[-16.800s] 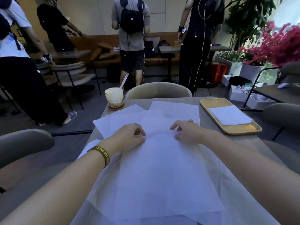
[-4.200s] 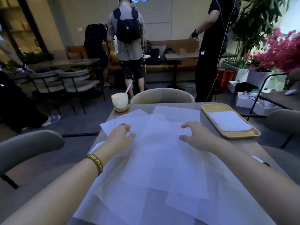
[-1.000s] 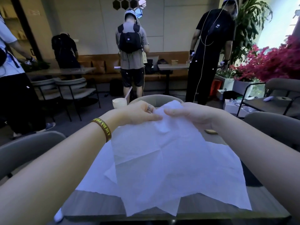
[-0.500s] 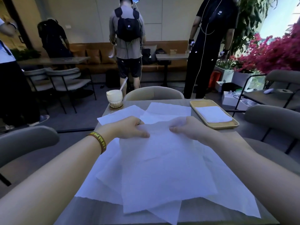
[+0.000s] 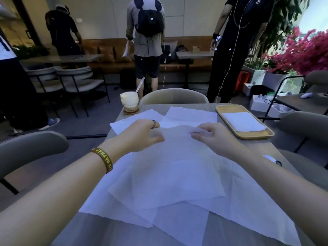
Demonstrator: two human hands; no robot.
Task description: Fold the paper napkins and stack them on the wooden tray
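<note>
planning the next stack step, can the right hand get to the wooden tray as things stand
Probably yes: the wooden tray lies beside the right hand on its own side, only bare tabletop between. That hand pinches the top napkin.

- Café seating.
- Iced drink [image 5: 129, 102] with straw at the grey table's [image 5: 110, 231] far-left corner.
- Beyond that table: brown wall bench [image 5: 110, 54], small tables [image 5: 195, 54], padded chairs [image 5: 78, 82].

The top napkin [image 5: 177, 166] is thin, matt white paper, faintly crinkled and half see-through. At 2 o'clock the tray [image 5: 252, 134] is smooth pale wood with a dull sheen; the bench [image 5: 260, 146] is matt grey, the glass [image 5: 129, 102] at 11 o'clock glossy.
</note>
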